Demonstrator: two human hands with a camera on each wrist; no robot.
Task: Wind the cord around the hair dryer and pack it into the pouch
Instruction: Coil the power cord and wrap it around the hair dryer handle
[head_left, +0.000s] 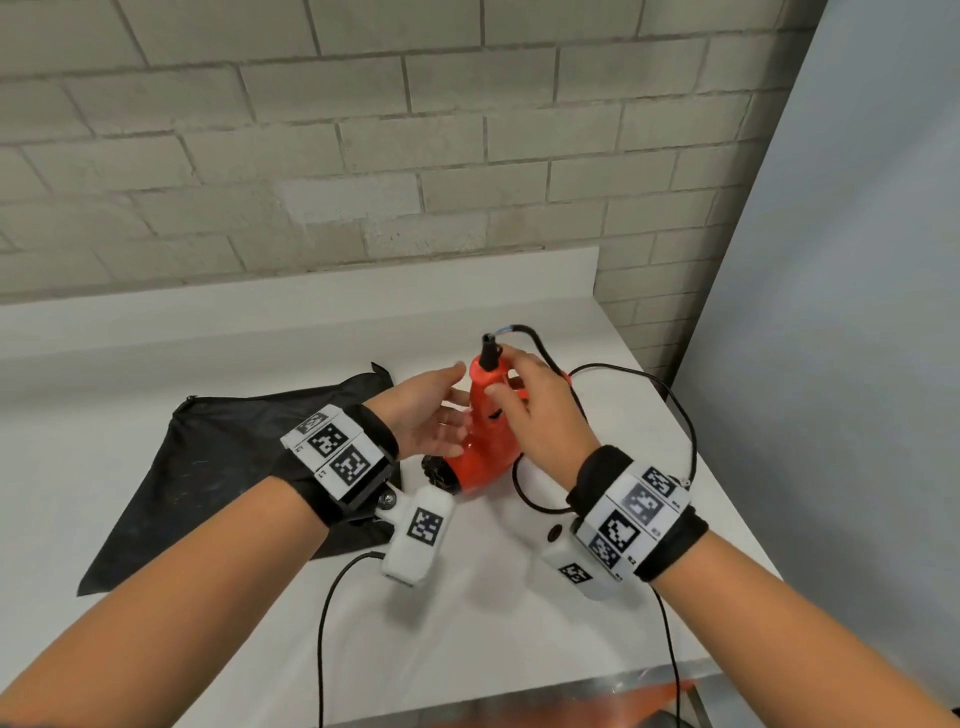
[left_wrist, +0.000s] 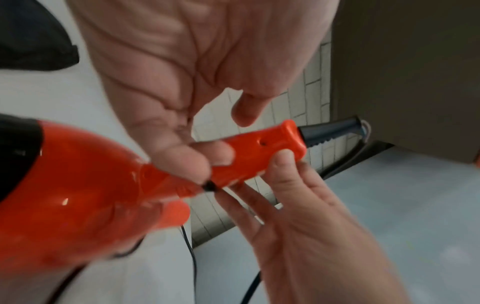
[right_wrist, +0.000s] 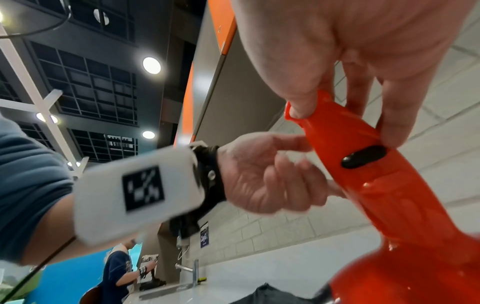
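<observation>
An orange hair dryer (head_left: 485, 441) (left_wrist: 78, 185) (right_wrist: 389, 195) stands on the white table (head_left: 467, 623), barrel down and handle up. My right hand (head_left: 524, 405) (left_wrist: 311, 216) (right_wrist: 363, 51) pinches the top of the handle between thumb and fingers. To the left of the handle my left hand (head_left: 436, 415) (left_wrist: 168, 72) (right_wrist: 259, 179) is relaxed, its fingertips touching the handle. The black cord (head_left: 685, 415) (left_wrist: 330, 129) leaves the handle's top, loops out to the right and comes back under my right wrist, unwound. A black pouch (head_left: 218, 467) (left_wrist: 33, 41) (right_wrist: 272, 296) lies flat on the left.
A brick wall (head_left: 363, 156) runs behind the table and a grey panel (head_left: 857, 312) closes the right side. The table's front edge (head_left: 519, 696) is near me. Thin black cables (head_left: 324, 623) hang from my wrist cameras. In the right wrist view a person (right_wrist: 119, 267) stands far off.
</observation>
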